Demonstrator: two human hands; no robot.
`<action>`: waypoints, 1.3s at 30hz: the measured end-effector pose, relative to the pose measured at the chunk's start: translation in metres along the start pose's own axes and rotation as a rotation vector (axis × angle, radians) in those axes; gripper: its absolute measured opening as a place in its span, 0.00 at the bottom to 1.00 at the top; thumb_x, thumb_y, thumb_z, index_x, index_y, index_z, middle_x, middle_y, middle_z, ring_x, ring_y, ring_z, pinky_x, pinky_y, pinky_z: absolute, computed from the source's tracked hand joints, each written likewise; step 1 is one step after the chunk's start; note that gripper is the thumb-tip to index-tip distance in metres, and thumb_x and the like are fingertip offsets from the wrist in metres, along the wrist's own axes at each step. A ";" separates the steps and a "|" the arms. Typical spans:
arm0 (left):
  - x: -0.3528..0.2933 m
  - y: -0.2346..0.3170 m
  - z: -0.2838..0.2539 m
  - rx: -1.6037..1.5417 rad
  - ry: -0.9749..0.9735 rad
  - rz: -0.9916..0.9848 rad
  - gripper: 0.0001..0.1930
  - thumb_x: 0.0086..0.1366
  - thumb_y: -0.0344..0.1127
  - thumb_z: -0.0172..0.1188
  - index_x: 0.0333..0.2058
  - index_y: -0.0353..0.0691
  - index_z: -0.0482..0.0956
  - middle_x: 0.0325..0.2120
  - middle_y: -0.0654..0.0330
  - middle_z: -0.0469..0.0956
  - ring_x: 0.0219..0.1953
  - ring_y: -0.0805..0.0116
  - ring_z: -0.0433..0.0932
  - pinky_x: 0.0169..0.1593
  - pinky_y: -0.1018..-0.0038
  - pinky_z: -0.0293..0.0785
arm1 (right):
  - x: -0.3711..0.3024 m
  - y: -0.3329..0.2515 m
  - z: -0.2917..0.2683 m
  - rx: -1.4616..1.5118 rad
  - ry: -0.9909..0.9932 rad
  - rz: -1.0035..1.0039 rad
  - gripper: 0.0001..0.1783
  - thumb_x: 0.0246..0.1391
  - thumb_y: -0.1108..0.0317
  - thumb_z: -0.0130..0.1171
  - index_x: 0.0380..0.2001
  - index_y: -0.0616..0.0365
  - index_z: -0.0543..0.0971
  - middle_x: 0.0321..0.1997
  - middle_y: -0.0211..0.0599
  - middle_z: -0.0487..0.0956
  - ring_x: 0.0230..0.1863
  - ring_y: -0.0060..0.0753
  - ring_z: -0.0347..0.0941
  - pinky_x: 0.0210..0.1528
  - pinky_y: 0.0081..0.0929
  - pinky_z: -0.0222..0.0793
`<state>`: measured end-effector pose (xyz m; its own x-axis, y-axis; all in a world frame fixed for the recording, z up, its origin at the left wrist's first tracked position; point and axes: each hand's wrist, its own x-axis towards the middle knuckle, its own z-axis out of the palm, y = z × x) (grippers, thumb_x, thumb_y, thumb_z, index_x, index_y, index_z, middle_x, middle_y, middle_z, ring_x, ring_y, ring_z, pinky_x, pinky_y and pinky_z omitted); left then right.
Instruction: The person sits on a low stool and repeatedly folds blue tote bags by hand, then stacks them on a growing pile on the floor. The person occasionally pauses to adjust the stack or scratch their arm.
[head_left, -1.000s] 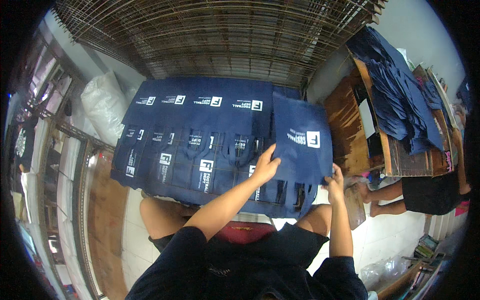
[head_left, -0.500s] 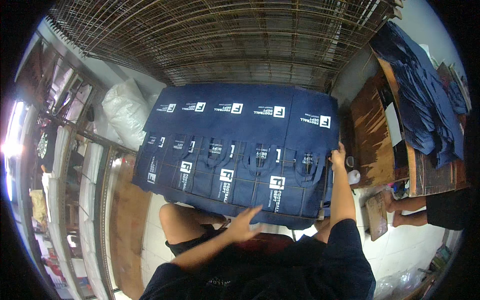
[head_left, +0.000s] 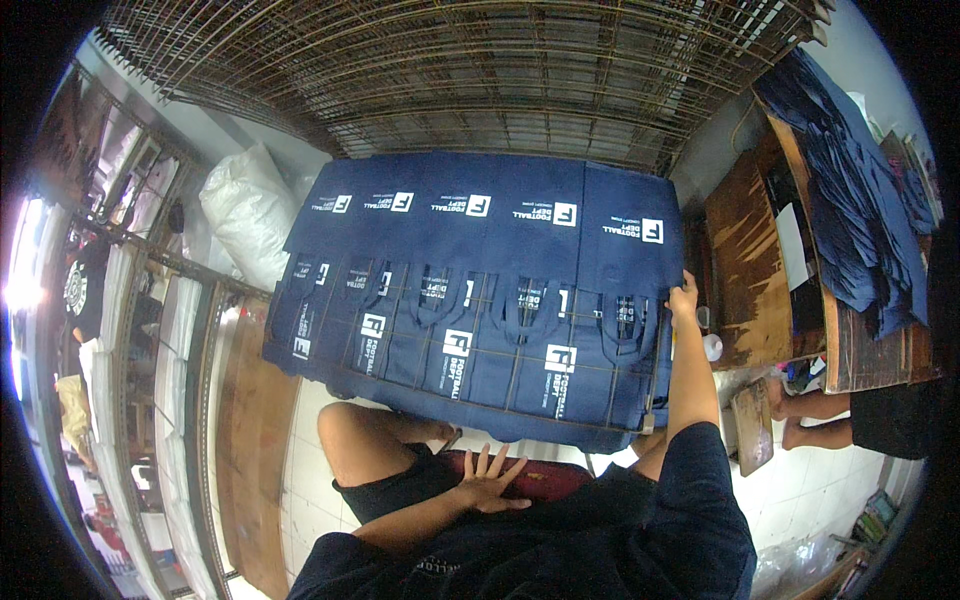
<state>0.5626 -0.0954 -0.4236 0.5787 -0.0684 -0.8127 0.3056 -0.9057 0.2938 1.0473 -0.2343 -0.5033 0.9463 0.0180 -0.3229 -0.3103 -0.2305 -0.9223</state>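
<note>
Navy tote bags (head_left: pixel 410 345) with white prints lie in front of me, their looped handles toward the middle. Thin rods of a wire drying rack (head_left: pixel 514 385) cross over them. Farther back, a row of navy printed fabric (head_left: pixel 520 240) covers the far half of the pile. My right hand (head_left: pixel 683 297) is closed at the rack's right edge, beside the corner of the fabric; its fingertips are partly hidden. Near my lap, in front of the pile's near edge, my left hand (head_left: pixel 490 485) is held with fingers spread and nothing in it.
Stacked wire racks (head_left: pixel 500 80) hang tilted above the far side. At right, a wooden table (head_left: pixel 870 350) carries a navy fabric pile (head_left: pixel 850 200); another person's feet (head_left: pixel 790 415) show below. A white sack (head_left: pixel 245 210) and a metal shelf (head_left: pixel 185 400) stand at left.
My left hand has drawn back from the pile's near edge toward my lap, its fingers spreading. The right hand stays at the rack's right edge. The view has shifted slightly.
</note>
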 end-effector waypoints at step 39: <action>0.004 0.000 -0.003 0.019 -0.039 -0.017 0.54 0.46 0.82 0.40 0.65 0.62 0.31 0.66 0.48 0.29 0.66 0.37 0.29 0.61 0.39 0.25 | 0.020 0.029 -0.003 -0.173 0.079 -0.152 0.31 0.39 0.80 0.46 0.53 0.60 0.71 0.44 0.44 0.79 0.40 0.34 0.76 0.44 0.31 0.71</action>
<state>0.5668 -0.0944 -0.4251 0.5434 -0.0692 -0.8366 0.3005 -0.9145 0.2708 1.0579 -0.2436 -0.5355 0.9873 -0.0093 -0.1588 -0.1496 -0.3947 -0.9066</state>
